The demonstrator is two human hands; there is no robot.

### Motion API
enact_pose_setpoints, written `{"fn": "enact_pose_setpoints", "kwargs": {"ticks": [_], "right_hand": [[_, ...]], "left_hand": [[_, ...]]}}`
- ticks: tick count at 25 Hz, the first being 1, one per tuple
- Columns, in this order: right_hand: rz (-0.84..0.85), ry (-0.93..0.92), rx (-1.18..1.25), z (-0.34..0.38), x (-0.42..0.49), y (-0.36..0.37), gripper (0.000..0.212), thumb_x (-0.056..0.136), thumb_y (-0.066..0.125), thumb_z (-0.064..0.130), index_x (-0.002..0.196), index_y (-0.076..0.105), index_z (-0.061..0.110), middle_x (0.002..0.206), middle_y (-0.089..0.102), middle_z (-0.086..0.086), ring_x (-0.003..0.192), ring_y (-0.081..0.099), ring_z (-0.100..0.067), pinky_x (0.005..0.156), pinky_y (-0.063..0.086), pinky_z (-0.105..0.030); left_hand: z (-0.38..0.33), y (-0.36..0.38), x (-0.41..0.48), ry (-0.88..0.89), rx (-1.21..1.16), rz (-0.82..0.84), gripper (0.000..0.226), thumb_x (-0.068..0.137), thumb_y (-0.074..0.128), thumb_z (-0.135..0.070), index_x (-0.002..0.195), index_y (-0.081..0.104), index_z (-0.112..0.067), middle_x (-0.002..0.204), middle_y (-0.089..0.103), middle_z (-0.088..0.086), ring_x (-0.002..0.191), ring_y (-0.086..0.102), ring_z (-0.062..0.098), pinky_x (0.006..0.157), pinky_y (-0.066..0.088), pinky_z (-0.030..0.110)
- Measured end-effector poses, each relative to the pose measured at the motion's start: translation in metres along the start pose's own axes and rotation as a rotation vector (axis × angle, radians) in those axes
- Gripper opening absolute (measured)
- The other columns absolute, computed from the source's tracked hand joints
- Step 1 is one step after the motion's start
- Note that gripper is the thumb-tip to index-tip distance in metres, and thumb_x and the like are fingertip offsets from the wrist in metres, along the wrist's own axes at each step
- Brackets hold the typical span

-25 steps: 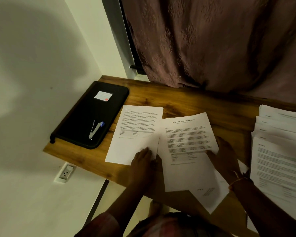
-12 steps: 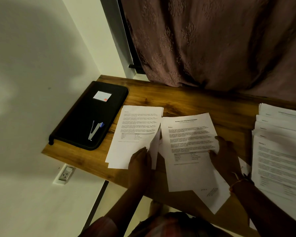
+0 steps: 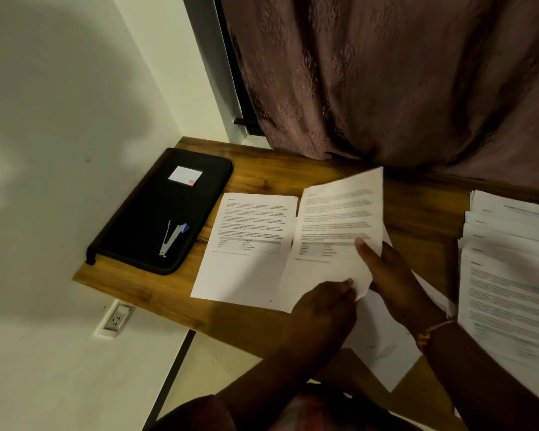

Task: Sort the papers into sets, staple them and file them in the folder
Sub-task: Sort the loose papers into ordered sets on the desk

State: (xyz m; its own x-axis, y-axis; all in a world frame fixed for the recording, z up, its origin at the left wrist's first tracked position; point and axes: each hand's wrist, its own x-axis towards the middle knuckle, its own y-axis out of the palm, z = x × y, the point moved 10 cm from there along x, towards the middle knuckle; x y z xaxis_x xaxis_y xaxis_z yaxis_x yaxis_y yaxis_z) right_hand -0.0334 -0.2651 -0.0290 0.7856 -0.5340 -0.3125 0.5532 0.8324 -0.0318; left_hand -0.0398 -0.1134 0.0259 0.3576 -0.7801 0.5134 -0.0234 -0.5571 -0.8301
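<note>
A printed sheet (image 3: 336, 225) is lifted off the wooden table (image 3: 417, 206), tilted up at its far end. My right hand (image 3: 389, 275) grips its near right edge with the thumb on top. My left hand (image 3: 321, 309) pinches its near corner. Another printed sheet (image 3: 249, 244) lies flat to the left of it. The black zip folder (image 3: 156, 213) lies at the table's left end, with a stapler (image 3: 171, 234) on top. More sheets (image 3: 383, 343) lie under my hands.
A fanned stack of printed papers (image 3: 511, 269) covers the table's right side. A brown curtain (image 3: 386, 76) hangs behind the table. The white wall (image 3: 59, 119) borders the left end, with a socket (image 3: 115, 318) below the table edge.
My left hand let go of the left sheet and moved right onto the middle sheet. Both hands have raised that sheet off the table; the left sheet lies flat again.
</note>
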Motion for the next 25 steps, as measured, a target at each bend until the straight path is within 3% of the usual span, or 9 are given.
{"fn": "enact_pose_setpoints", "kwargs": {"ticks": [2, 4, 6, 8, 10, 12, 18, 21, 25], "right_hand": [[-0.104, -0.018, -0.081, -0.004, 0.004, -0.018, 0.027, 0.099, 0.06, 0.022, 0.124, 0.061, 0.031, 0.119, 0.069, 0.007, 0.11, 0.066, -0.021, 0.084, 0.06, -0.047], [-0.183, 0.022, -0.112, -0.017, 0.005, -0.037, 0.031, 0.099, 0.057, 0.013, 0.127, 0.057, 0.028, 0.119, 0.065, 0.006, 0.11, 0.063, -0.023, 0.082, 0.058, -0.045], [-0.251, 0.066, -0.142, -0.028, 0.005, -0.059, 0.037, 0.1, 0.055, 0.01, 0.135, 0.054, 0.021, 0.126, 0.06, -0.001, 0.114, 0.058, -0.028, 0.081, 0.055, -0.044], [-0.292, 0.107, -0.148, -0.041, 0.006, -0.077, 0.039, 0.1, 0.055, 0.009, 0.138, 0.052, 0.017, 0.134, 0.056, -0.008, 0.121, 0.054, -0.034, 0.085, 0.052, -0.047], [-0.288, 0.13, -0.117, -0.048, 0.006, -0.085, 0.039, 0.1, 0.055, 0.008, 0.138, 0.054, 0.017, 0.137, 0.056, -0.008, 0.126, 0.051, -0.034, 0.097, 0.049, -0.054], [-0.265, 0.154, -0.064, -0.056, 0.006, -0.088, 0.039, 0.099, 0.056, 0.009, 0.136, 0.056, 0.022, 0.136, 0.057, -0.006, 0.127, 0.05, -0.033, 0.105, 0.044, -0.058], [-0.227, 0.191, 0.114, -0.057, 0.003, -0.075, 0.031, 0.099, 0.057, 0.006, 0.123, 0.058, 0.025, 0.111, 0.061, 0.008, 0.106, 0.054, -0.02, 0.094, 0.042, -0.046], [-0.233, 0.214, 0.174, -0.062, 0.007, -0.066, 0.035, 0.096, 0.059, 0.003, 0.127, 0.059, 0.02, 0.121, 0.06, 0.002, 0.115, 0.051, -0.023, 0.098, 0.041, -0.044], [-0.18, 0.188, 0.228, -0.058, 0.012, -0.049, 0.037, 0.094, 0.057, -0.005, 0.121, 0.062, 0.021, 0.113, 0.064, 0.01, 0.114, 0.055, -0.019, 0.095, 0.041, -0.039]], "left_hand": [[-0.007, 0.017, -0.003, 0.043, -0.039, 0.066, 0.026, 0.092, 0.067, -0.03, 0.113, 0.074, -0.015, 0.124, 0.07, 0.003, 0.113, 0.065, 0.018, 0.097, 0.054, 0.032], [0.006, 0.026, -0.005, -0.056, -0.102, 0.098, 0.032, 0.098, 0.058, -0.038, 0.116, 0.073, -0.017, 0.126, 0.07, 0.001, 0.114, 0.065, 0.016, 0.095, 0.057, 0.035], [0.047, 0.018, -0.006, -0.334, -0.157, 0.055, 0.036, 0.099, 0.055, -0.042, 0.121, 0.071, -0.018, 0.129, 0.068, 0.001, 0.118, 0.063, 0.017, 0.097, 0.056, 0.04], [0.116, 0.01, -0.022, -0.736, -0.106, 0.053, 0.048, 0.098, 0.058, -0.044, 0.136, 0.059, -0.016, 0.143, 0.057, 0.005, 0.132, 0.053, 0.023, 0.11, 0.045, 0.044], [0.188, 0.005, -0.055, -1.094, 0.051, 0.191, 0.071, 0.095, 0.06, -0.049, 0.15, 0.038, -0.01, 0.157, 0.038, 0.013, 0.144, 0.035, 0.034, 0.116, 0.033, 0.05], [0.238, -0.003, -0.084, -1.288, 0.146, 0.313, 0.09, 0.091, 0.062, -0.056, 0.154, 0.023, -0.004, 0.161, 0.026, 0.021, 0.147, 0.025, 0.041, 0.117, 0.028, 0.056], [0.278, -0.007, -0.104, -1.374, 0.189, 0.406, 0.107, 0.076, 0.077, -0.061, 0.151, 0.025, -0.005, 0.155, 0.032, 0.022, 0.143, 0.03, 0.042, 0.112, 0.031, 0.058], [0.289, -0.007, -0.107, -1.397, 0.151, 0.394, 0.106, 0.07, 0.082, -0.061, 0.147, 0.033, -0.007, 0.151, 0.039, 0.022, 0.14, 0.035, 0.042, 0.112, 0.031, 0.055], [0.297, -0.005, -0.111, -1.355, -0.055, 0.251, 0.089, 0.066, 0.089, -0.048, 0.135, 0.046, -0.01, 0.129, 0.06, 0.014, 0.118, 0.057, 0.037, 0.095, 0.051, 0.048]]}}
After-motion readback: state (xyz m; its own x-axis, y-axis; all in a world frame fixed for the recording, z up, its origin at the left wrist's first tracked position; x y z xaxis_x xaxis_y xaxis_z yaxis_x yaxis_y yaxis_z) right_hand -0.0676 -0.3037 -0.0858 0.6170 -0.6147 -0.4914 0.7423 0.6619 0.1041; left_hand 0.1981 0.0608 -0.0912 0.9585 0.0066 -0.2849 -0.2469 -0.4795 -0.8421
